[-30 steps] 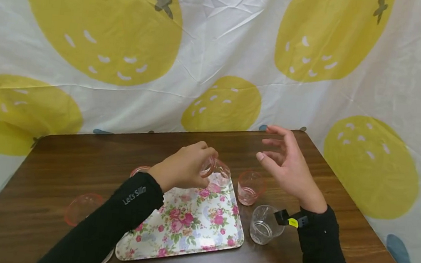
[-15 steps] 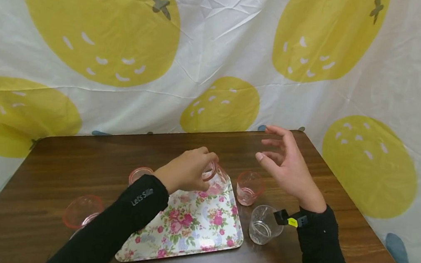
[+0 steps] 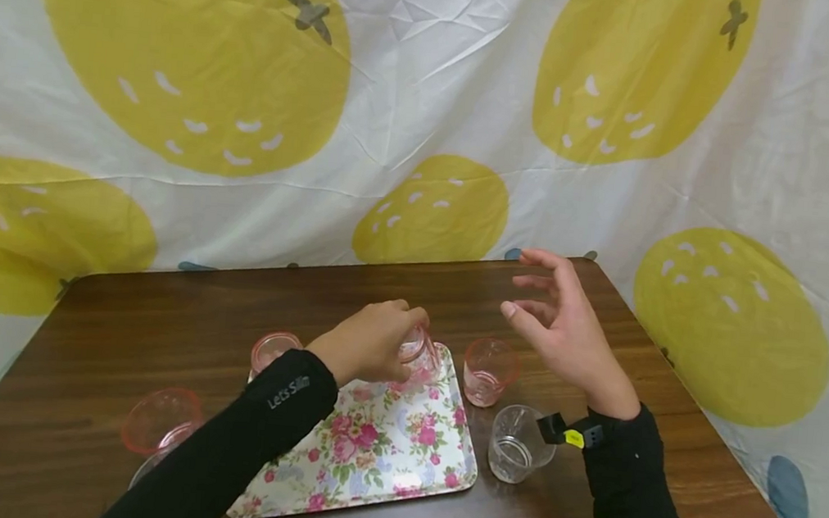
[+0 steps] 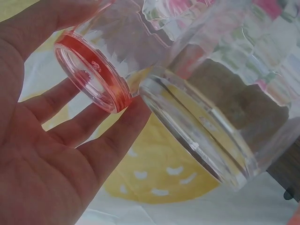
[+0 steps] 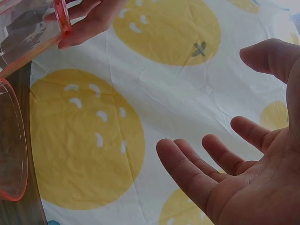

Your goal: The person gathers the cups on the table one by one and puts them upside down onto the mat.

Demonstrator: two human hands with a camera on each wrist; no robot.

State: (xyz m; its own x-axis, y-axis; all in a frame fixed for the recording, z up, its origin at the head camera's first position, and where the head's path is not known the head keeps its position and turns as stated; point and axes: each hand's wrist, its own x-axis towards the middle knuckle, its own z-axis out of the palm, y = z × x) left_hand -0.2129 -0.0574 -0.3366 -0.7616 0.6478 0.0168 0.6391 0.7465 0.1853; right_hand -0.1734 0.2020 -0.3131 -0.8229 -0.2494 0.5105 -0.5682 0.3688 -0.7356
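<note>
I see the left hand (image 3: 366,341) gripping a pink glass (image 4: 110,61), thumb and fingers round its base end, the floral tray (image 3: 383,454) below them; I can't quite tell whether the rim touches it. A clear glass (image 4: 215,101) shows just beside those fingers. The right hand (image 3: 574,335) hangs with fingers relaxed and parted, a pink tumbler (image 3: 487,380) below them.

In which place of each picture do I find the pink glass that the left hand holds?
Head: pink glass, a little below the centre.
Left wrist: upper left, its red base showing.
Right wrist: top left corner, cut by the edge.
Shared landmark: the left hand.
</note>
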